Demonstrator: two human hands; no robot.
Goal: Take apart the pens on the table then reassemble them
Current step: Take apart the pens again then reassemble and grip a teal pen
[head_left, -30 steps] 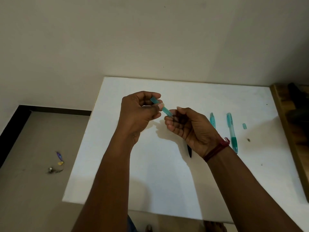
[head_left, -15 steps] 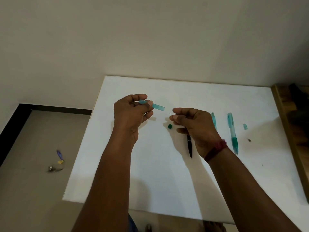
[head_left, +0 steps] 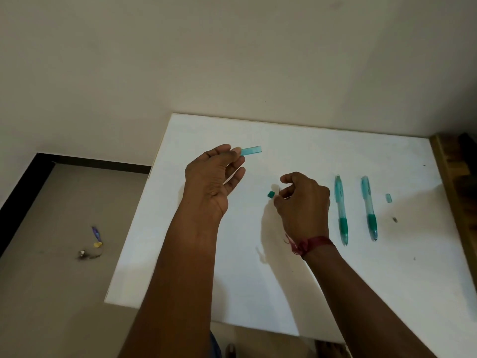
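Forearms reach over the white table [head_left: 180, 267], a red thread [head_left: 308, 244] tied round the right wrist. Right hand [head_left: 303, 202] hovers low with its fingers curled, thumb and forefinger pinching a thin dark sliver [head_left: 279, 188], too small to identify. A small green piece [head_left: 270, 194] lies on the table just beside those fingertips. To the right lie two teal pens [head_left: 341, 210] [head_left: 369, 208] side by side, then a tiny bit [head_left: 395, 219] and a pale cap [head_left: 388, 197]. Farther off, the left hand [head_left: 214, 182] is raised, pinching one end of a short teal tube [head_left: 251, 150] between thumb and fingertips.
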